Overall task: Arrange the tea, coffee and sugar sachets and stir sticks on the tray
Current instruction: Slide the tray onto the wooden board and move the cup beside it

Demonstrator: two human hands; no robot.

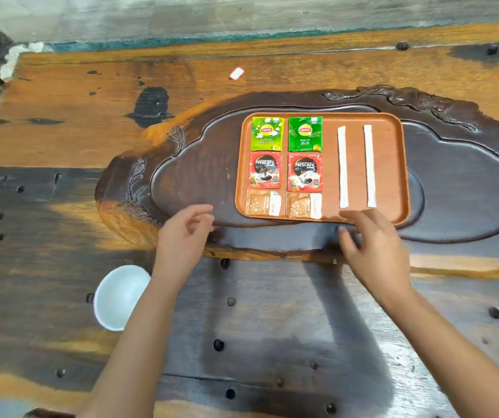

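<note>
An orange-brown tray (390, 164) lies on a dark carved wooden tea board. On its left half sit two green Lipton tea sachets (266, 133) (305, 133), below them two red Nescafe coffee sachets (265, 170) (304, 172), and at the front two brown sugar sachets (262, 203) (303, 205). Two white paper-wrapped stir sticks (343, 166) (369, 165) lie side by side on the right half. My left hand (183, 236) hovers open just left of the tray's front corner. My right hand (371, 245) is open at the tray's front edge, holding nothing.
The carved tea board (187, 173) rests on a large worn wooden table (257, 327). A white bowl (118, 297) stands near my left forearm. A small white packet (236, 73) lies on the table behind the tray. Clutter sits at the far left edge.
</note>
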